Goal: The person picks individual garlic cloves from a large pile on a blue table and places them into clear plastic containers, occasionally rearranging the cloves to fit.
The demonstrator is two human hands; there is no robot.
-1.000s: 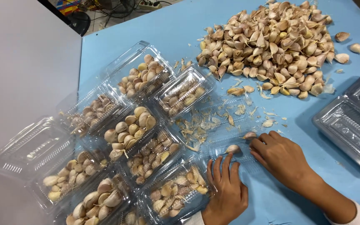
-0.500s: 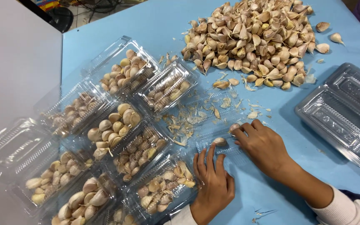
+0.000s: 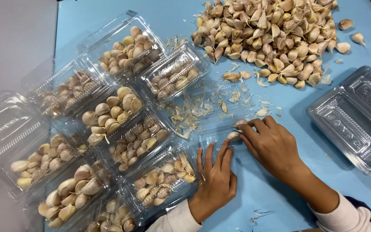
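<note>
Right hand (image 3: pixel 271 146) first: fingers curled narrow, tips pinching a garlic clove (image 3: pixel 239 123) at the far edge of a clear open clamshell box (image 3: pixel 220 133) lying flat on the blue bench (image 3: pixel 280 202). A second clove (image 3: pixel 233 136) sits just beside my thumb, inside that same box as far as I can tell. Left hand (image 3: pixel 214 180) is flat, fingers spread, holding nothing, pressing on the near side of the clear box and touching the filled box (image 3: pixel 162 178) to its left.

Left of my hands: a cluster of filled clamshell boxes (image 3: pixel 121 111), lids open or half shut, packed tight against each other. One shut-looking box (image 3: pixel 172 75) further out. Loose garlic pile (image 3: pixel 271 34) far right. Papery skins (image 3: pixel 194 114) scattered between pile and boxes. Empty tray stack (image 3: pixel 357 116) on the right, well apart from my hands.

Risks as I judge them: the clear box is flimsy and hard to see against the bench, so a hard press from my left hand could tip it and roll the cloves out. My pinch is only fingertip deep; the clove could slip and skid into the skins. Left wrist is near the filled box, a nudge there could shove the whole packed cluster.
</note>
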